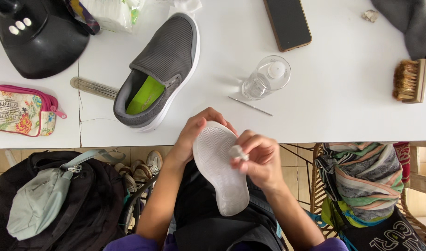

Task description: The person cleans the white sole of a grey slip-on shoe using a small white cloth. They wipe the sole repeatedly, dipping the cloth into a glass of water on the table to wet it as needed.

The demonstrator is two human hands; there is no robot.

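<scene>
My left hand [190, 137] grips a shoe turned sole up; its white sole [220, 172] faces me over my lap, toe toward the table edge. My right hand [259, 158] pinches a small whitish wad [236, 152] and presses it against the sole's right side. The matching grey slip-on shoe [164, 65] with a green insole lies on the white table [343, 107], up and left of my hands. A clear glass bottle [265, 78] lies on the table just above my right hand, with a thin metal pin [250, 106] beside it.
A wooden brush [410, 81] and grey cloth [408, 23] sit at the right, a dark phone [287, 23] at the top. A black lamp base [39, 39], floral pouch [20, 110] and metal strip [93, 87] lie left. A black backpack [83, 204] stands lower left, a striped bag [361, 181] lower right.
</scene>
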